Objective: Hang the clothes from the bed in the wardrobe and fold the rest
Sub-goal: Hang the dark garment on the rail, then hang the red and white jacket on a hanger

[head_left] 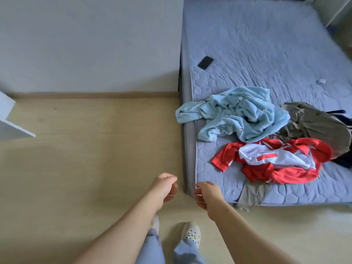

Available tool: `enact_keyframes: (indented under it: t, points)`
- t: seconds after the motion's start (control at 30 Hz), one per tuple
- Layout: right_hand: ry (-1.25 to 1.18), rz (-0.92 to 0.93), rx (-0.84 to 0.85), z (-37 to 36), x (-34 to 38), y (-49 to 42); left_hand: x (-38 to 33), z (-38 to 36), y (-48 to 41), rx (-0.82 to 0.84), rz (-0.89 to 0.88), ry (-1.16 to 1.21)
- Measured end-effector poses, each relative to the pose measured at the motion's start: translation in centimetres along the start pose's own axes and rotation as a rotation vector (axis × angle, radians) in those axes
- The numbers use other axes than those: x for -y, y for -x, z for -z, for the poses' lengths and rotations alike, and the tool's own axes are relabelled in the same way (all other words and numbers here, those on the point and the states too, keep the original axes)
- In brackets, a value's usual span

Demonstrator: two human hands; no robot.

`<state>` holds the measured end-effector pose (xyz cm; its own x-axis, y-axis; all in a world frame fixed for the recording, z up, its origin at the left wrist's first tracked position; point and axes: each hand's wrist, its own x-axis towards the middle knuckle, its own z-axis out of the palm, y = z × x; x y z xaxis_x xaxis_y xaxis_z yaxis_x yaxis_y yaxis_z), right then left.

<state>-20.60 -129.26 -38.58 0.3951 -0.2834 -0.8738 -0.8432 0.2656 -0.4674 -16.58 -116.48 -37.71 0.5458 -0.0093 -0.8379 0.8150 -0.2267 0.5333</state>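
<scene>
- Where the bed [257, 44] ends at its near-left corner, both hands hang in the air over the floor [85, 149]: left hand [164, 187] just left of the corner, right hand [206, 195] just in front of it.
- Both hands are empty, fingers loosely curled, palms facing each other with a gap between; neither touches cloth or mattress.
- Open floor runs wide to the left, up to the wall [85, 44]; a white panel edge [11, 121] juts in at far left.
- Clothes lie heaped near the bed's near-left corner. Light blue fleece garment [240, 113], crumpled, small dark motifs, one sleeve draped over the left mattress edge.
- Red and white jersey [272, 161] lies bunched nearer the foot edge, touching the blue piece.
- Olive-grey garment [320, 126] sits right of the blue one, over a dark item [344, 161], mostly hidden.
- Grey cloth [249, 195] hangs over the foot edge toward the floor.
- Mattress cover: lilac, quilted in hexagons. Black phone [205, 62] lies near the left edge, well apart from the heap; small white object [322, 81] farther right, unidentifiable.
- Pale shoes [190, 233] and light blue trousers show below the hands.
</scene>
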Motion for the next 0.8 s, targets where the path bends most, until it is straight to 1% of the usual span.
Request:
enact_keyframes:
  t: [0.07,0.23,0.37,0.5,0.63,0.8]
  points:
    - [-0.065,-0.008,-0.037,3.5,1.1,-0.7,-1.5,-3.5,-0.3,0.041,-0.012,-0.058]
    - [-0.202,-0.036,-0.119,9.5,2.0,-2.1,-4.7,-9.8,-2.1,0.116,-0.047,-0.217]
    - [-0.294,-0.034,-0.142,14.4,3.4,-4.3,-7.2,-15.0,-3.7,0.13,-0.075,-0.299]
    - [-0.349,-0.053,-0.151,19.5,4.3,-7.0,-8.3,-20.4,-5.4,0.127,-0.06,-0.383]
    - [-0.343,-0.082,-0.132,26.1,5.4,-10.7,-9.2,-27.2,-7.5,0.086,-0.036,-0.39]
    - [-0.32,-0.127,-0.124,36.2,7.0,-15.8,-9.1,-37.4,-9.1,0.049,0.073,-0.334]
